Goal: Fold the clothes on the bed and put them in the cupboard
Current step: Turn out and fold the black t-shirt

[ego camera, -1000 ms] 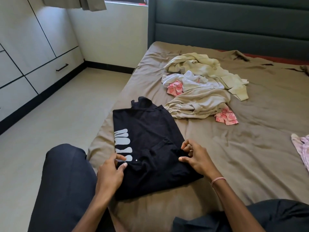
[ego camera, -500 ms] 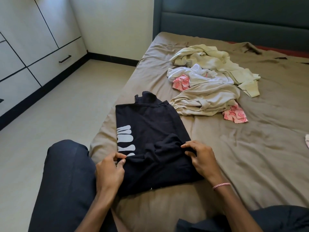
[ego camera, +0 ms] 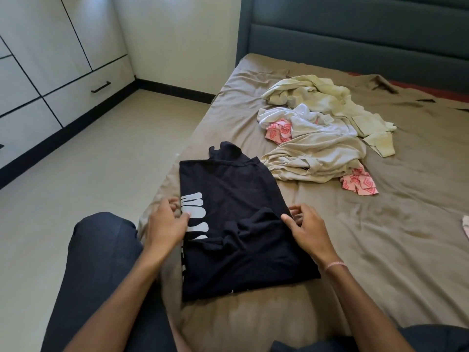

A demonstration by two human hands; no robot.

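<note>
The left fingers are blurred, loosely spread and holding nothing, on a left hand whose thumb touches the black shirt at its 9 o'clock edge by the white print. The right fingers are half bent at the 3 o'clock edge, the right hand with its thumb on a bunched fold; a pinch cannot be told. The shirt lies flat on the bed, with a pile of clothes at 1 o'clock and the cupboard at 10 o'clock.

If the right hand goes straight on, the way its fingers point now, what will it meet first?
Most likely the black T-shirt with white print: its bunched fold lies just ahead of the right hand. How high the hand is above the cloth is unclear.
</note>
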